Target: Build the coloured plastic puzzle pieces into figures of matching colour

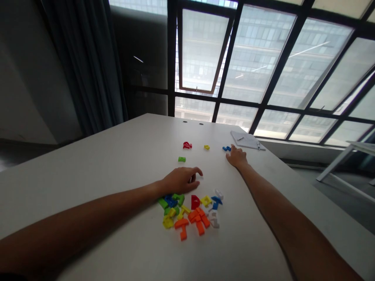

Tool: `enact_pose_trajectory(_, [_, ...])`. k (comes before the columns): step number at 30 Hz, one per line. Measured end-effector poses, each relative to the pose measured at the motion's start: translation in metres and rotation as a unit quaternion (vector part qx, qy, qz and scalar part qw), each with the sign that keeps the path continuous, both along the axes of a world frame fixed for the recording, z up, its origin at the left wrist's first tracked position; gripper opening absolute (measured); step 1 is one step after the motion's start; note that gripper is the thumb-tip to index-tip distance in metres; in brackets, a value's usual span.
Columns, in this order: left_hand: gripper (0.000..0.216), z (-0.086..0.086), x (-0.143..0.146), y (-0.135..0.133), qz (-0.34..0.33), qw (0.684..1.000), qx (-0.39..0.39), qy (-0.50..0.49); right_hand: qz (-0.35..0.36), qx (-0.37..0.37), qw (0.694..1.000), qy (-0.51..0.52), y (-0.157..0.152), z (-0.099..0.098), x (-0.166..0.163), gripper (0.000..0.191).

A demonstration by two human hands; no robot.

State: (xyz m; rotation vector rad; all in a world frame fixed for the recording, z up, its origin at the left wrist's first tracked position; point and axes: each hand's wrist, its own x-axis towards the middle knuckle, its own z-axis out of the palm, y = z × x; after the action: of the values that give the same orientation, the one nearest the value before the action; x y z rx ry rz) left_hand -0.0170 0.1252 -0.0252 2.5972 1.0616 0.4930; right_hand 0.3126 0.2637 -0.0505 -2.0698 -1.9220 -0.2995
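Plastic puzzle pieces (190,214) lie heaped at six o'clock from the left hand (181,181), which curls loosely, its grip unclear. The right hand (236,157) rests open, fingers splayed, a blue piece (226,148) touching-close at ten o'clock.

The left hand (180,181) and right hand (236,157) are bare, on long, slim, bare forearms (73,230).

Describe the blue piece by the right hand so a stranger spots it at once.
On the white table, find the right hand, beyond the colored plastic heap. The blue piece lies at its fingertips, the only blue one away from the heap.
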Motion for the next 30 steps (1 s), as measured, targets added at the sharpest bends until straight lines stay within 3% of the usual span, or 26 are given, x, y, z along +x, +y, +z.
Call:
enact_pose_trajectory(4, [0.033,0.0,0.0,0.0,-0.003,1.0,-0.003,-0.002,0.019,0.028,0.999,0.01,-0.006,0.0,-0.002,0.065])
enact_pose_trajectory(9, [0.032,-0.001,0.0,0.001,-0.003,1.0,0.003,-0.007,0.044,0.033,0.998,0.025,-0.028,-0.002,-0.006,0.051])
enact_pose_trajectory(15, [0.031,-0.002,0.0,0.001,-0.003,1.0,0.008,-0.005,0.159,0.002,0.987,0.034,-0.088,-0.002,-0.02,0.029])
enact_pose_trajectory(17, [0.029,-0.002,0.0,0.001,-0.007,1.0,0.017,-0.004,0.246,-0.019,0.967,0.063,-0.115,0.002,-0.024,0.024])
enact_pose_trajectory(20, [0.027,-0.003,0.0,0.001,-0.013,1.0,0.025,-0.006,0.405,-0.123,0.885,0.193,-0.145,0.015,-0.029,0.03])
enact_pose_trajectory(23, [0.026,-0.004,-0.001,0.002,-0.009,1.0,0.028,-0.006,0.455,-0.236,0.823,0.244,-0.156,0.03,-0.033,0.045])
enact_pose_trajectory(27, [0.025,-0.004,-0.001,0.001,-0.007,1.0,0.029,0.0,0.442,-0.327,0.816,0.181,-0.156,0.046,-0.037,0.058])
enact_pose_trajectory(30, [0.025,-0.004,-0.001,0.001,-0.008,0.999,0.035,0.006,0.432,-0.314,0.828,0.171,-0.158,0.046,-0.04,0.047])
